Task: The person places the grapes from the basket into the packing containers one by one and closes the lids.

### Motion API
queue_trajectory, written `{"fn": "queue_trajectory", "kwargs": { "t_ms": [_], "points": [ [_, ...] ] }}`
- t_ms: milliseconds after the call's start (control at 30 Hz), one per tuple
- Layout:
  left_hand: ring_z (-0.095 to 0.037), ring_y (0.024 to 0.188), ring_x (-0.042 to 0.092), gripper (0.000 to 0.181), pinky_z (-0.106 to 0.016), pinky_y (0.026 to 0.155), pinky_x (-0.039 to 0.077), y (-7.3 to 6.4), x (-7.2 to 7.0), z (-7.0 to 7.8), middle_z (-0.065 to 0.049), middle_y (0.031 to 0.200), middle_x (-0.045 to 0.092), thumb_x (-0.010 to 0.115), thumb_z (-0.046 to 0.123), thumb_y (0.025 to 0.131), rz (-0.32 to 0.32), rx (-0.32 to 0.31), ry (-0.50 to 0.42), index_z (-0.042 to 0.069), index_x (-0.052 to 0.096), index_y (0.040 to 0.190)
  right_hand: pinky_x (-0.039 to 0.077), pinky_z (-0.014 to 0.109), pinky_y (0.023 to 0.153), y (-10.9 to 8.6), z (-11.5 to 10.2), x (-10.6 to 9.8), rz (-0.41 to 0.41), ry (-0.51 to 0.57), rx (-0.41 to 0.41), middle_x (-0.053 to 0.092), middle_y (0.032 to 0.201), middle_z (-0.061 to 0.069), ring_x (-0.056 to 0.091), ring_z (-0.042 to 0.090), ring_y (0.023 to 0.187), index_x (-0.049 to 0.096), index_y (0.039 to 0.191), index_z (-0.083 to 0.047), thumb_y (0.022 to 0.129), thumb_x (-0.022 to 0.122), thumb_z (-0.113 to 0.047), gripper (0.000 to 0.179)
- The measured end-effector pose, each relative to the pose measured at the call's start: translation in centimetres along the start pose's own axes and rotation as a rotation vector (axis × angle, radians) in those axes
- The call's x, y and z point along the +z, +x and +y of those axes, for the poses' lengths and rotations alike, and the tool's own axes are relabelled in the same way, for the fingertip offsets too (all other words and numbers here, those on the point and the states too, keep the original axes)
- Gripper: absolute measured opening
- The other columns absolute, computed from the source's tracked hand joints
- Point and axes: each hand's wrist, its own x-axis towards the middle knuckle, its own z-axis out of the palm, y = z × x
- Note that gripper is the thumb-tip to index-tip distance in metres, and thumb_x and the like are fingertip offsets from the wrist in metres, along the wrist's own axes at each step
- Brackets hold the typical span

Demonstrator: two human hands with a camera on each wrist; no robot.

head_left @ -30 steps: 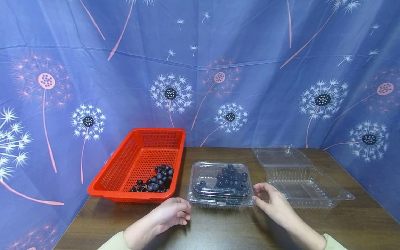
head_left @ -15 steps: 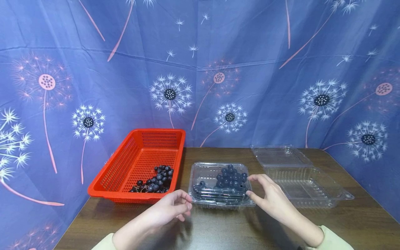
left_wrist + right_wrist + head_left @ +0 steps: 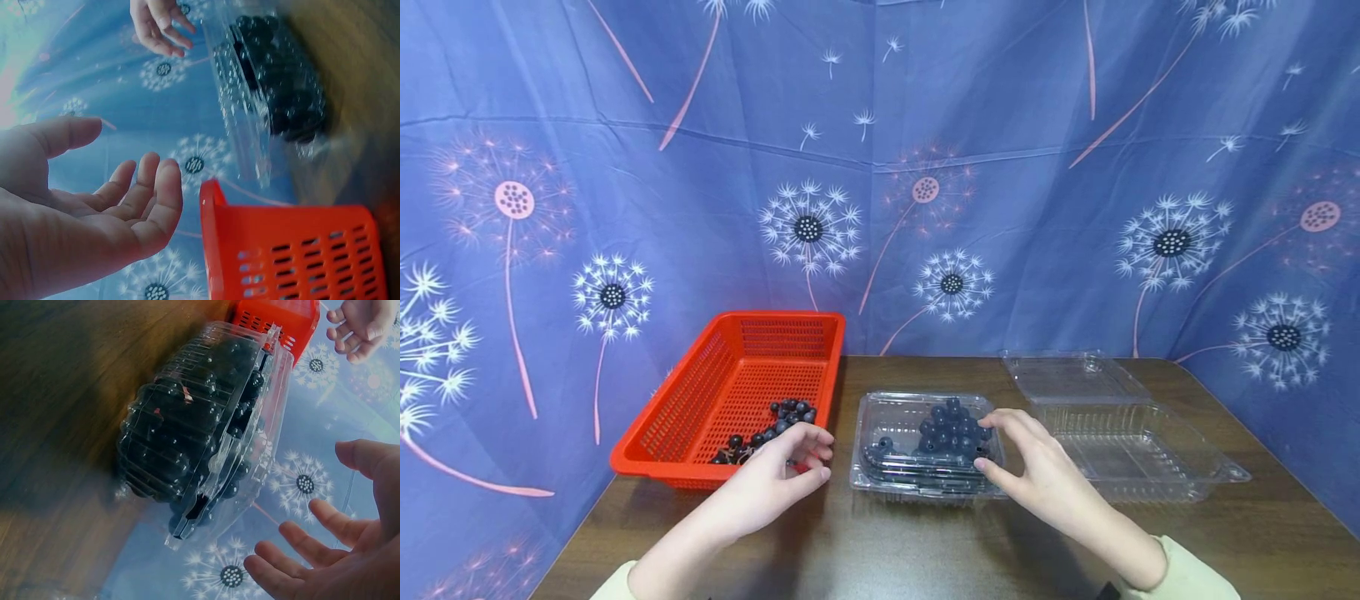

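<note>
A clear plastic clamshell box stands mid-table with its lid down over dark grapes. My right hand is raised at the box's right side, its fingers overlapping the lid in the head view. In the right wrist view, air shows between the relaxed fingers and the box; the palm is bare. My left hand hovers by the front right corner of the red basket, fingers loosely bent with nothing in them. It partly hides the grape bunch in the basket.
Behind and to the right of my right hand lies a second clear box, lid folded back. A blue cloth with dandelions hangs behind the wooden table.
My left hand has drawn away from the box's left corner, up and left toward the basket. The right hand has shifted left and up over the box's right side. The box stays put.
</note>
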Motion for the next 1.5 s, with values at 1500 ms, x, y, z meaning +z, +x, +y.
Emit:
{"fn": "queue_trajectory", "kwargs": {
  "t_ms": [1500],
  "points": [
    [-0.017,0.097,0.051,0.034,-0.041,0.073,0.037,-3.4,-2.6,-5.7,0.008,0.102,0.060,0.079,0.011,0.070,0.457,0.187,0.664,0.021,0.066,0.100,0.044,0.057,0.089,-0.4,0.1,3.9,-0.049,-0.222,-0.360,0.050,0.135,0.010,0.048,0.036,0.120,0.057,0.125,-0.019,0.073,0.078,-0.030,0.057]
  ]
}}
